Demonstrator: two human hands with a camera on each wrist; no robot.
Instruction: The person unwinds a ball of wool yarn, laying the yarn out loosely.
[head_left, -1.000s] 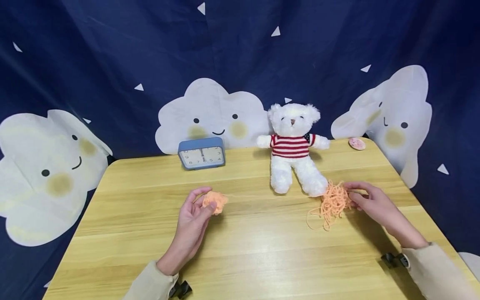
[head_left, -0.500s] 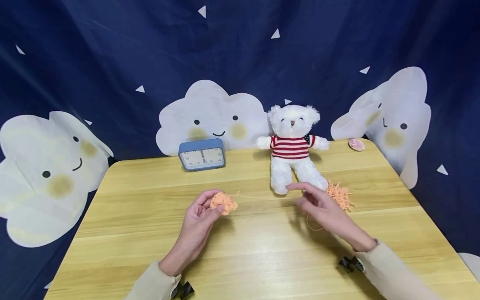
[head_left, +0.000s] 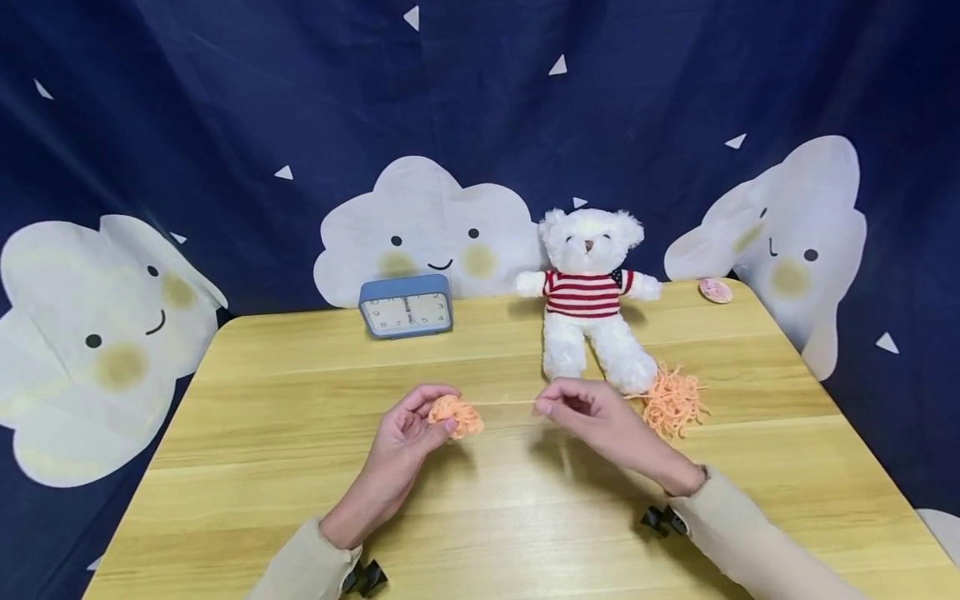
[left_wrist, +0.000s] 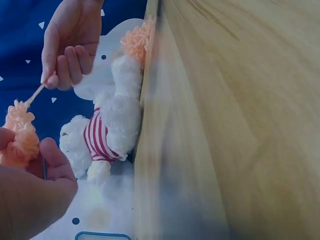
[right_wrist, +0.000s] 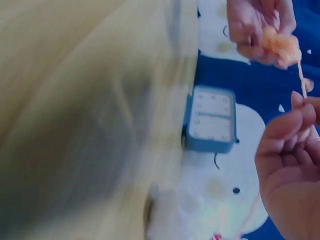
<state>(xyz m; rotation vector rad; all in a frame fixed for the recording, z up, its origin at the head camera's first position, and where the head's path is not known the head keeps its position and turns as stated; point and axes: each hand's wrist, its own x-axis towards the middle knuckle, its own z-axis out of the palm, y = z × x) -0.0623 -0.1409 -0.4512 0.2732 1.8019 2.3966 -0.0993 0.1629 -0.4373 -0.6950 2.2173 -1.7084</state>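
My left hand holds a small bumpy piece of peach-orange crochet between thumb and fingers, above the middle of the table. A yarn strand runs from the piece to my right hand, where thumb and forefinger pinch it. The left wrist view shows the strand pulled straight out of the looped top of the crochet piece. Beyond the right hand lies a loose tangle of the same yarn, beside the foot of a white teddy bear. Something thin and blue shows by the left fingers; its kind is unclear.
A blue alarm clock stands at the back of the wooden table, left of the bear. Near the back right corner lies a small pink round object. A dark blue curtain with clouds hangs behind.
The right hand has moved left from the yarn tangle toward the left hand and now pinches the strand. The left hand has shifted slightly right with the crochet piece.
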